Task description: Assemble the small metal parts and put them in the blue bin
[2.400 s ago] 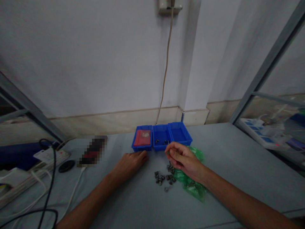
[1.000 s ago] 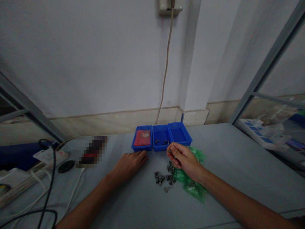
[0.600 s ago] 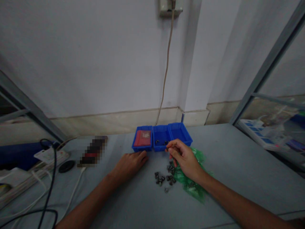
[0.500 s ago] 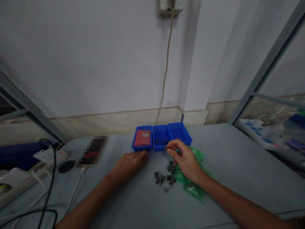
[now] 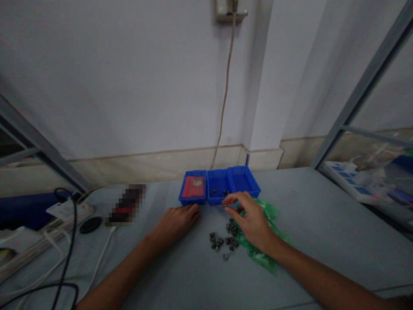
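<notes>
My right hand (image 5: pixel 250 217) is closed in a pinch on a small screw (image 5: pixel 225 205), just in front of the middle blue bin (image 5: pixel 219 200). A few small dark screws (image 5: pixel 225 193) lie inside that bin. My left hand (image 5: pixel 183 217) rests palm down on the table, fingers loosely bent and holding nothing visible, near the left blue bin (image 5: pixel 192 200). In that bin is a red packet (image 5: pixel 193 186). Several dark metal screws (image 5: pixel 216 242) lie in small groups between my hands. A crumpled green plastic bag (image 5: pixel 264 254) lies partly under my right hand and forearm.
The right blue bin (image 5: pixel 244 180) adjoins the middle one. A small clear-looking piece (image 5: pixel 225 257) lies nearest me. To the left are a pixelated object (image 5: pixel 125 206), a black disc (image 5: pixel 90 224), cables (image 5: pixel 72 232) and a power strip (image 5: pixel 29 254). A wall stands behind.
My right hand has shifted slightly down and left, and the pinched screw now sits lower, by the bin's front edge. My left hand has stayed in place.
</notes>
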Tool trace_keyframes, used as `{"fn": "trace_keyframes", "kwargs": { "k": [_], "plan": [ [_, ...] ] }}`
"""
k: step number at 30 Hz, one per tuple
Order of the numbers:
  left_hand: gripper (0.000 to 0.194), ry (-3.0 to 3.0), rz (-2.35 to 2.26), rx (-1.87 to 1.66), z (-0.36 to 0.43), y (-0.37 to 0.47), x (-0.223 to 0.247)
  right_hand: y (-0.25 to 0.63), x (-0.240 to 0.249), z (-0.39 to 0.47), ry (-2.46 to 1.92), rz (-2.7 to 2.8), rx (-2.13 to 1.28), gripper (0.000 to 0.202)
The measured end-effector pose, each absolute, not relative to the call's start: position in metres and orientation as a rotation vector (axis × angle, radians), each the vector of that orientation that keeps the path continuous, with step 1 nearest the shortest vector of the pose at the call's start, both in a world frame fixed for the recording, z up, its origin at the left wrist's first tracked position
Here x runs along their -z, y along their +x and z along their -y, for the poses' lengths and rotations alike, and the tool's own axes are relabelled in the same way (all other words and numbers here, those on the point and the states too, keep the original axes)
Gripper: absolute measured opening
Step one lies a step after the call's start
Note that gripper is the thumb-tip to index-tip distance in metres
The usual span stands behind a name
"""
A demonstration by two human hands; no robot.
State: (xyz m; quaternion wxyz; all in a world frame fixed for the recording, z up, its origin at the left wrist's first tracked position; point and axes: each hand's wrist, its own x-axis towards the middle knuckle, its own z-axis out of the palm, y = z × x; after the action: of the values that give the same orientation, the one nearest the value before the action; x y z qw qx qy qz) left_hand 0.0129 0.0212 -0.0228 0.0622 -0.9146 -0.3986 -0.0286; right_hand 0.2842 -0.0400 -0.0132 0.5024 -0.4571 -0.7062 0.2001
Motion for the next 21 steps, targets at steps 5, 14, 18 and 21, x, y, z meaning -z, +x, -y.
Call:
{"fn": "trace_keyframes", "kwargs": {
  "k": [5, 14, 18, 21],
  "plan": [
    [0.022, -2.769, 1.222, 0.073, -0.022, 0.012, 0.024, 0.284, 0.014, 0.039, -1.109, 1.675, -0.525, 0.013],
    [0.021, -2.778, 1.215, 0.091, -0.019, 0.013, 0.02, 0.285, 0.016, 0.032, -1.117, 1.468, -0.898, 0.018],
    [0.02, -2.767, 1.215, 0.076, -0.021, 0.013, 0.022, 0.285, 0.016, 0.029, -1.097, 1.372, -1.063, 0.038],
    [0.023, -2.763, 1.215, 0.094, -0.022, 0.013, 0.024, 0.284, 0.016, 0.027, -1.099, 1.257, -1.177, 0.05]
  ]
}}
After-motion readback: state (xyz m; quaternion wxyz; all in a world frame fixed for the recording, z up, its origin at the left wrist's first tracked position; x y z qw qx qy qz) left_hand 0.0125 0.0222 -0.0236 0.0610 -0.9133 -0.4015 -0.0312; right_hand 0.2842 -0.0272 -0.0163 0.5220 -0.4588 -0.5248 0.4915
